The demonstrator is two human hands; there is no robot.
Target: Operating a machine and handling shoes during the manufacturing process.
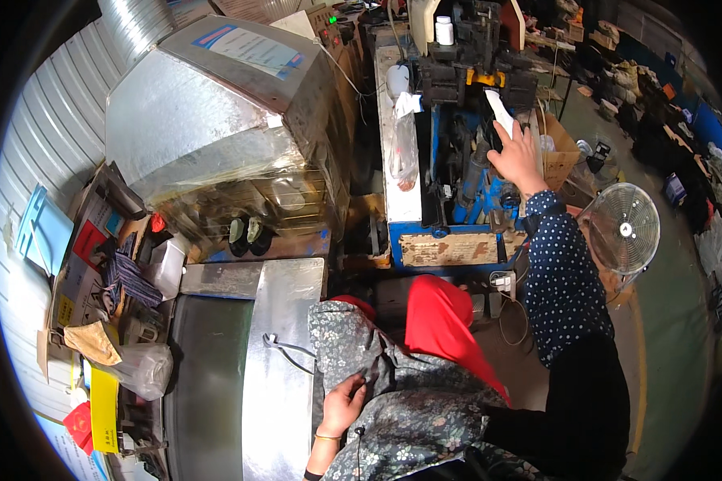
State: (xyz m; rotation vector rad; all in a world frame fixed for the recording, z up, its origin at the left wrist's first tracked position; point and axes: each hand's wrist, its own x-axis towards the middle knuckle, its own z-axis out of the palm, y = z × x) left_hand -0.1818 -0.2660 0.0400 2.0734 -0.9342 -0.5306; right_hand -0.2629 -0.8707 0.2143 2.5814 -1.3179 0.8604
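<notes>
Head: half-open right hand (519, 160) touching strip (497, 108)

Flat white strip (498, 108): lower end hidden behind right hand (519, 156). Left hand (343, 407): any held item indiscernible. Silver ribbed metal duct (139, 28): cut off by upper edge. Blue-and-white rectangular label (249, 50): print illegibly small.

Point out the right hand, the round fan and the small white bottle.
Right hand (518, 159): head view, on the back of the hand.
Round fan (625, 230): head view, on the hub of its grille.
White bottle (444, 34): head view, on its body.
</notes>
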